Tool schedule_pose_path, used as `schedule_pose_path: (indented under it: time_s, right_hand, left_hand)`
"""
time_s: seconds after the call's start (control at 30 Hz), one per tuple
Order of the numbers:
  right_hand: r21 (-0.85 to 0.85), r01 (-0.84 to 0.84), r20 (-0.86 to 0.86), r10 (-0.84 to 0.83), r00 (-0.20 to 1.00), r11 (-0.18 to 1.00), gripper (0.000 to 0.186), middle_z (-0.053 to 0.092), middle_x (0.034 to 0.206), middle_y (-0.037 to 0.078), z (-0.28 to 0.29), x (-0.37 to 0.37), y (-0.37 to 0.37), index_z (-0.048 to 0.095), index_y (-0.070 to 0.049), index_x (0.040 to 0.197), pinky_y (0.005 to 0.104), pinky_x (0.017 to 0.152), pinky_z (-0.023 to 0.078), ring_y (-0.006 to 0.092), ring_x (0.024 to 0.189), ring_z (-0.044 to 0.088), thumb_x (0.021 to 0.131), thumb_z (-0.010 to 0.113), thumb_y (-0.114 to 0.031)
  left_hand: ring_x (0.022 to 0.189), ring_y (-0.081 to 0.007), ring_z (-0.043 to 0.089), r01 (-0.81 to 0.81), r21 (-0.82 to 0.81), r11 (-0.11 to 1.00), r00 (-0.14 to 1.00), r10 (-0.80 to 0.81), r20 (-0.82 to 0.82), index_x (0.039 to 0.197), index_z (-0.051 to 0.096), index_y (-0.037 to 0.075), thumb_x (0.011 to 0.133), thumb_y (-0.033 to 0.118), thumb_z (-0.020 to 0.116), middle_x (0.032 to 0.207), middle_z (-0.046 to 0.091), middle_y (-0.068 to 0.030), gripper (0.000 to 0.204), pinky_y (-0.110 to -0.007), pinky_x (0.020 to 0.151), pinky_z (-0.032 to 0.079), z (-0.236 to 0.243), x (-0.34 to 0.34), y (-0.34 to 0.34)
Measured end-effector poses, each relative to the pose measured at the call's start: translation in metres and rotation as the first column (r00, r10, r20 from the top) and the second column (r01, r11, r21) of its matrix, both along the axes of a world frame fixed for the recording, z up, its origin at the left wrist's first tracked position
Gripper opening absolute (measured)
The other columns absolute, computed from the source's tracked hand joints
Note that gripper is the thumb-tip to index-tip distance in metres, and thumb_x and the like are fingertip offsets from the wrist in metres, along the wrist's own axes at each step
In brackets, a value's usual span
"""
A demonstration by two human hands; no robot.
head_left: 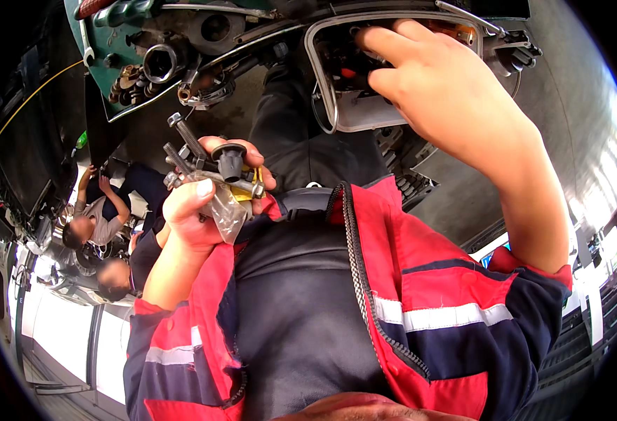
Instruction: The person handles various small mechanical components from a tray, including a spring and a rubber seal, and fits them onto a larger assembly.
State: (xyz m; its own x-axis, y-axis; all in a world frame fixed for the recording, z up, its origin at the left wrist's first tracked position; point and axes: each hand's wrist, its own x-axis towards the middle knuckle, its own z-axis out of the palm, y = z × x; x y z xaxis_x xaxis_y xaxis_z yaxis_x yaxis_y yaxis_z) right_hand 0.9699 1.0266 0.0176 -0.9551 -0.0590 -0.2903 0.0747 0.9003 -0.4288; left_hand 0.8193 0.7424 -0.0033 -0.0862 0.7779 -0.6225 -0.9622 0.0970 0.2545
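Note:
My left hand (196,210) is closed around a bunch of steel bolts (192,137), a dark flanged fitting (230,163), a clear plastic bag (225,214) and something yellow. My right hand (427,84) reaches into a metal tray (357,121) at the top, fingers apart among dark small parts (345,69) and a red piece. Its fingertips partly disappear among them, with nothing clearly held.
A green bench (98,77) carries wrenches (86,42), a large socket (161,63) and stacked washers. A metal assembly (196,92) hangs at its edge. Two other people (94,226) work at lower left beside machinery. My legs (315,158) are below the tray.

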Motion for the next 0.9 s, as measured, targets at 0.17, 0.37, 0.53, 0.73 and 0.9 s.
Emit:
schedule_pose_path:
  time_s: [0.17, 0.37, 0.53, 0.73, 0.9]
  right_hand:
    - [-0.039, -0.009, 0.044, 0.01, 0.999, 0.999, 0.009, 0.061, 0.105, 0.007, 0.007, 0.005, 0.006, 0.064, -0.002, 0.08, 0.038, 0.079, 0.05, 0.027, 0.091, 0.055, 0.071, 0.063, -0.004]
    - [-0.031, 0.0, -0.062, -0.001, 0.998, 1.0, 0.021, 0.062, 0.098, 0.008, -0.001, -0.012, -0.002, 0.064, -0.002, 0.093, 0.0377, 0.077, 0.05, 0.0265, 0.085, 0.06, 0.073, 0.062, -0.006]
    - [0.139, 0.063, 0.051, -0.07, 0.996, 0.988, 0.037, 0.066, 0.098, 0.009, -0.029, -0.019, -0.025, 0.066, -0.003, 0.109, 0.0351, 0.072, 0.053, 0.0258, 0.084, 0.066, 0.072, 0.061, -0.005]
    - [-0.04, -0.049, 0.043, 0.051, 0.998, 0.998, 0.032, 0.066, 0.112, 0.006, -0.017, -0.007, -0.004, 0.068, -0.004, 0.102, 0.0369, 0.08, 0.051, 0.027, 0.092, 0.063, 0.071, 0.06, -0.002]
    - [-0.073, -0.077, -0.046, 0.073, 0.996, 0.994, 0.01, 0.066, 0.084, 0.009, -0.012, 0.001, 0.001, 0.067, -0.003, 0.076, 0.0375, 0.072, 0.052, 0.028, 0.084, 0.064, 0.067, 0.062, -0.006]
  left_hand:
    - [0.101, -0.0458, 0.06, 0.0, 0.001, 1.0, 1.0, 0.0, 0.01, 0.122, 0.049, 0.01, 0.078, 0.02, 0.063, 0.117, 0.052, -0.0256, 0.048, -0.046, 0.07, 0.061, -0.001, -0.002, 0.0]
    - [0.101, -0.0454, 0.06, 0.011, -0.025, 1.0, 1.0, -0.011, 0.001, 0.121, 0.048, 0.008, 0.077, 0.021, 0.063, 0.116, 0.052, -0.0256, 0.048, -0.045, 0.068, 0.061, 0.0, -0.001, 0.006]
    - [0.101, -0.0454, 0.061, 0.034, -0.047, 0.998, 0.999, -0.034, -0.005, 0.12, 0.048, 0.007, 0.077, 0.022, 0.063, 0.116, 0.051, -0.0255, 0.048, -0.045, 0.068, 0.061, 0.002, -0.006, 0.006]
    - [0.101, -0.0461, 0.06, 0.016, -0.022, 1.0, 1.0, -0.016, 0.01, 0.12, 0.048, 0.01, 0.077, 0.022, 0.062, 0.116, 0.051, -0.025, 0.047, -0.047, 0.07, 0.061, 0.003, -0.011, 0.003]
    - [0.1, -0.0461, 0.06, 0.015, -0.014, 1.0, 1.0, -0.015, -0.003, 0.12, 0.049, 0.011, 0.077, 0.022, 0.063, 0.116, 0.052, -0.0244, 0.046, -0.046, 0.069, 0.061, 0.002, -0.008, 0.002]
